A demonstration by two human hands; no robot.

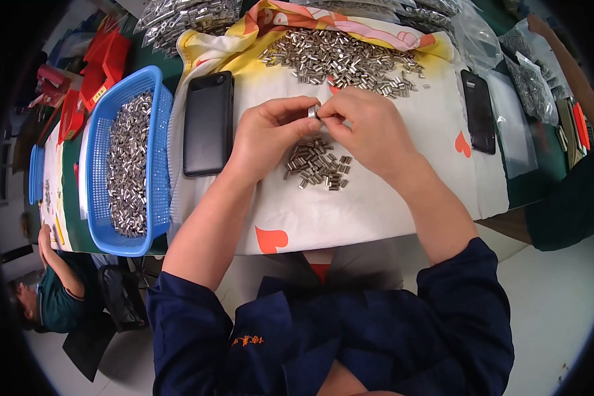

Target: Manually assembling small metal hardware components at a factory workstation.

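Observation:
Over the middle of a white cloth (pixel 376 198) with red hearts, my two hands meet fingertip to fingertip. My left hand (pixel 272 129) pinches a small silvery metal piece (pixel 313 112) between thumb and forefinger. Against the other side of that piece press the closed fingers of my right hand (pixel 369 129); whether they hold a part of their own is hidden. Just below the hands lies a small heap of short metal cylinders (pixel 317 164). Beyond them spreads a larger pile of similar cylinders (pixel 340 59), reaching up to the cloth's folded, coloured far edge.
A blue plastic basket (pixel 160 132) full of small metal pieces stands at left, beside a black case (pixel 208 125). A dark phone (pixel 478 112) lies at right. Bags of metal parts (pixel 188 20) and red bins (pixel 105 59) line the back. Other people sit at both sides.

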